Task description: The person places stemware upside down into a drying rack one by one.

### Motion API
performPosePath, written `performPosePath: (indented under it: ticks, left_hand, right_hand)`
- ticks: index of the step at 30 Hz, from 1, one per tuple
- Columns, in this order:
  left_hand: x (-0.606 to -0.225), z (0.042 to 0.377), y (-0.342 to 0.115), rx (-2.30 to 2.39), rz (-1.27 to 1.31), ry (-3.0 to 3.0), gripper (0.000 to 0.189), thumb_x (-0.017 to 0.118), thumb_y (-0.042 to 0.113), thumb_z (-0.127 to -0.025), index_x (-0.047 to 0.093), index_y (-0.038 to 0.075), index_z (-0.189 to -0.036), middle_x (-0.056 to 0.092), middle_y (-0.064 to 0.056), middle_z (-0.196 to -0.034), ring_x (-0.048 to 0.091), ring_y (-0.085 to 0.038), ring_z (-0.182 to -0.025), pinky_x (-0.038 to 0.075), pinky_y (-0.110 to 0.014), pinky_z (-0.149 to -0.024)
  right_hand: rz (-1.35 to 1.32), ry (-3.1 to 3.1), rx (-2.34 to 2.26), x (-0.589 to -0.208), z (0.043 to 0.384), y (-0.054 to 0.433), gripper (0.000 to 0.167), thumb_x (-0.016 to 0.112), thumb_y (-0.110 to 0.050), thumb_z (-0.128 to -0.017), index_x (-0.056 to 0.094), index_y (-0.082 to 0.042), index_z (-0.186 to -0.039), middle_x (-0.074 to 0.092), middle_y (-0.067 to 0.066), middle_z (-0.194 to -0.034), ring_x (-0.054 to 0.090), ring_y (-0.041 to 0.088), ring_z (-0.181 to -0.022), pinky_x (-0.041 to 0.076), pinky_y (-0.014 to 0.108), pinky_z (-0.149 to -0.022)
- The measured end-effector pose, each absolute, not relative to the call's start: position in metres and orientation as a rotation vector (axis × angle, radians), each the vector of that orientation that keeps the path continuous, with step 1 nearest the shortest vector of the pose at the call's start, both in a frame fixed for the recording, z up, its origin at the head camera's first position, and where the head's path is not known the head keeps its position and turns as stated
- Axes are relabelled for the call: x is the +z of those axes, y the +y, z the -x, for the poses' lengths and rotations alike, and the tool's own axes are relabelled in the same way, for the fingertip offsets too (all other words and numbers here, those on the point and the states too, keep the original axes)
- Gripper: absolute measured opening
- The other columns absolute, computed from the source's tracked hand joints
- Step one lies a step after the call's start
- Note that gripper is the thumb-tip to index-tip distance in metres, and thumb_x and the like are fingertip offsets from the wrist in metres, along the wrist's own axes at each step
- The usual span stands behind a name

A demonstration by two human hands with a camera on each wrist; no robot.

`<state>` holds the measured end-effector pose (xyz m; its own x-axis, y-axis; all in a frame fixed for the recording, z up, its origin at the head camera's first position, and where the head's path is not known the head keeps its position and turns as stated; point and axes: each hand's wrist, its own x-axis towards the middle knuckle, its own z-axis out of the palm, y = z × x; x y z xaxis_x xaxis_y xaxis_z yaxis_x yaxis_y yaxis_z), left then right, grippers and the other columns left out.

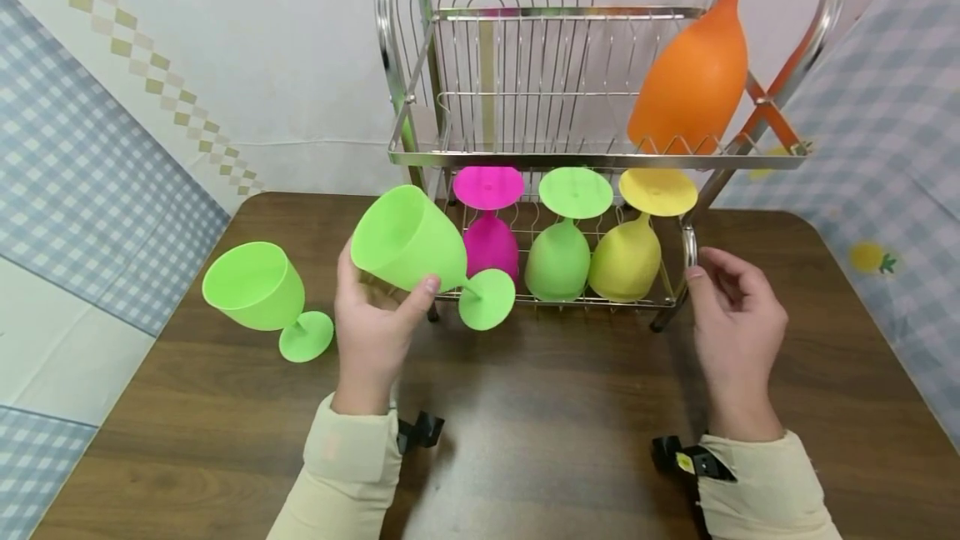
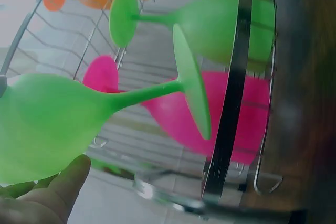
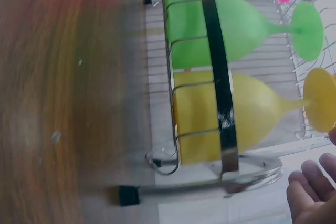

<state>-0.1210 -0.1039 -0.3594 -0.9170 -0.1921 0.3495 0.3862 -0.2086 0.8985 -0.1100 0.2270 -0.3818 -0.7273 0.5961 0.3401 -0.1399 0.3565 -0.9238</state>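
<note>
My left hand (image 1: 375,332) grips the bowl of a light green plastic goblet (image 1: 412,240), thumb on the near side. The goblet tilts, its mouth up and to the left, its foot in front of the rack's lower tier. In the left wrist view its stem (image 2: 147,94) and foot overlap a magenta goblet (image 2: 210,114) behind. By the right side post of the metal dish rack (image 1: 600,160) is my right hand (image 1: 738,319), fingers loosely bent, holding nothing. Its fingertips are close to the post; whether they touch it I cannot tell. Another light green goblet (image 1: 255,286) stands at the left.
Upside down on the lower tier are the magenta goblet, a green goblet (image 1: 558,261) and a yellow goblet (image 1: 628,261). An orange goblet (image 1: 693,73) hangs over the upper tier's right side. The rack stands at the back of a brown wooden table (image 1: 540,423).
</note>
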Motion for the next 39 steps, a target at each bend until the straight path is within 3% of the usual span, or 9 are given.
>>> performPosePath:
  ticks: [4, 10, 19, 23, 28, 30, 33, 36, 39]
  left_hand:
    - [-0.36, 0.118, -0.097, -2.28, 0.231, -1.66, 0.078, 0.075, -0.008, -0.079, 0.04, 0.011, -0.146, 0.055, -0.013, -0.133, 0.057, -0.03, -0.115, 0.056, -0.033, -0.092]
    - [-0.357, 0.113, -0.083, -2.55, 0.244, -1.445, 0.07, 0.066, -0.013, -0.081, 0.038, 0.004, -0.143, 0.052, -0.014, -0.132, 0.054, -0.027, -0.119, 0.054, -0.032, -0.096]
    - [-0.355, 0.105, -0.071, -2.842, 0.332, -1.08, 0.052, 0.07, -0.004, -0.084, 0.048, 0.006, -0.13, 0.059, -0.007, -0.112, 0.063, -0.018, -0.095, 0.057, -0.027, -0.084]
    - [-0.357, 0.102, -0.065, -2.976, 0.426, -0.933, 0.049, 0.077, 0.01, -0.086, 0.051, 0.009, -0.127, 0.063, -0.005, -0.112, 0.066, -0.016, -0.097, 0.057, -0.027, -0.084]
    - [-0.361, 0.096, -0.053, -3.213, 0.413, -0.807, 0.06, 0.079, 0.025, -0.085, 0.047, 0.011, -0.134, 0.06, -0.005, -0.124, 0.065, -0.017, -0.107, 0.056, -0.028, -0.09]
    - [-0.364, 0.094, -0.047, -3.32, 0.371, -0.759, 0.071, 0.08, 0.029, -0.084, 0.04, 0.013, -0.141, 0.056, -0.007, -0.131, 0.063, -0.018, -0.111, 0.055, -0.028, -0.094]
    - [-0.369, 0.09, -0.038, -3.466, 0.294, -0.693, 0.081, 0.077, 0.034, -0.085, 0.03, 0.016, -0.149, 0.05, -0.01, -0.138, 0.062, -0.02, -0.116, 0.053, -0.029, -0.098]
    - [-0.375, 0.085, -0.03, -3.571, 0.214, -0.653, 0.083, 0.073, 0.038, -0.088, 0.026, 0.016, -0.152, 0.05, -0.011, -0.139, 0.063, -0.021, -0.115, 0.054, -0.026, -0.093]
    - [-0.379, 0.08, -0.023, -3.642, 0.17, -0.643, 0.077, 0.067, 0.043, -0.092, 0.028, 0.014, -0.151, 0.053, -0.009, -0.135, 0.065, -0.017, -0.111, 0.054, -0.019, -0.081]
  right_hand:
    - [0.252, -1.897, 1.532, -0.377, 0.106, 0.217, 0.018, 0.071, -0.006, -0.092, 0.073, 0.002, -0.109, 0.075, 0.002, -0.097, 0.068, 0.01, -0.083, 0.054, 0.013, -0.069]
    - [0.045, -1.869, 1.841, -0.377, 0.1, 0.197, 0.019, 0.067, 0.005, -0.092, 0.066, 0.016, -0.107, 0.076, 0.005, -0.088, 0.073, 0.013, -0.077, 0.059, 0.02, -0.069]
    - [-0.007, -1.958, 1.984, -0.389, 0.098, 0.17, 0.023, 0.066, 0.017, -0.087, 0.063, 0.019, -0.109, 0.075, 0.003, -0.094, 0.072, 0.012, -0.088, 0.058, 0.023, -0.081]
    - [-0.106, -1.93, 2.073, -0.395, 0.093, 0.159, 0.028, 0.066, 0.018, -0.086, 0.062, 0.02, -0.113, 0.076, 0.005, -0.096, 0.073, 0.014, -0.091, 0.059, 0.028, -0.083]
    - [-0.372, -1.882, 2.082, -0.4, 0.084, 0.144, 0.047, 0.068, 0.024, -0.08, 0.059, 0.015, -0.125, 0.072, 0.012, -0.118, 0.07, 0.021, -0.108, 0.057, 0.033, -0.09]
    - [-0.493, -1.866, 2.039, -0.401, 0.081, 0.139, 0.057, 0.074, 0.02, -0.078, 0.057, 0.012, -0.132, 0.065, 0.015, -0.13, 0.064, 0.024, -0.12, 0.053, 0.032, -0.097]
    - [-0.612, -1.856, 1.856, -0.4, 0.078, 0.132, 0.067, 0.084, -0.007, -0.08, 0.054, 0.009, -0.137, 0.058, 0.015, -0.141, 0.055, 0.025, -0.131, 0.046, 0.032, -0.107]
    - [-0.673, -1.771, 1.691, -0.399, 0.078, 0.125, 0.078, 0.087, -0.027, -0.078, 0.052, 0.011, -0.136, 0.054, 0.015, -0.145, 0.049, 0.026, -0.136, 0.04, 0.035, -0.113]
    - [-0.695, -1.676, 1.606, -0.395, 0.077, 0.121, 0.076, 0.086, -0.027, -0.079, 0.052, 0.014, -0.134, 0.055, 0.016, -0.144, 0.048, 0.027, -0.137, 0.038, 0.037, -0.114]
